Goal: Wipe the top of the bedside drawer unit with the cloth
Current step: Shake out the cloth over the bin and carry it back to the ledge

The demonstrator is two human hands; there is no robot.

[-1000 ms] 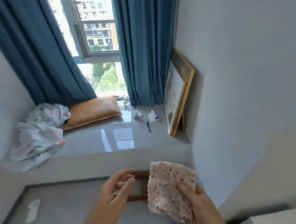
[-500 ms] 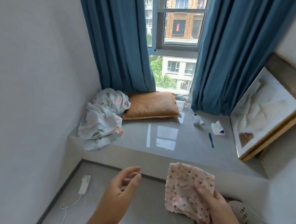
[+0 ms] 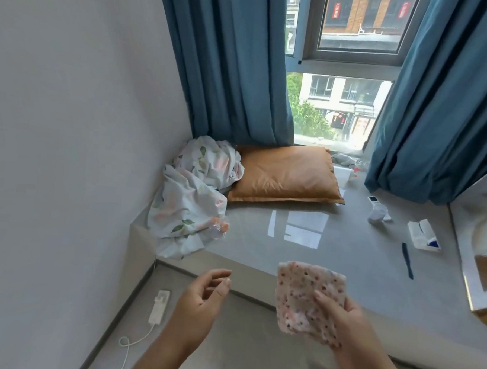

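The right hand (image 3: pixel 350 325) holds the speckled cloth (image 3: pixel 306 300) upright in a closed grip at its lower edge; the left hand (image 3: pixel 202 300) hangs open, empty. Cloth looks light, limp, best bunched flat under the palm. No drawer unit in view.

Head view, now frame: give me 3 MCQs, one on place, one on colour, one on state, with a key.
1. Where does the orange pillow lie?
A. on the floor
B. on the window ledge, beside the crumpled sheet
C. on a chair

2. What colour are the curtains?
A. blue
B. white
C. red

3. What is the state of the hands?
A. both empty
B. left holds the cloth
C. right hand holds the cloth, left hand is open and empty

Key: 1 B, the pillow rests on the ledge under the window, against the sheet. 2 A, both drapes are blue. 3 C, the right hand's fingers grip the speckled cloth; the left hand's fingers are spread around nothing.
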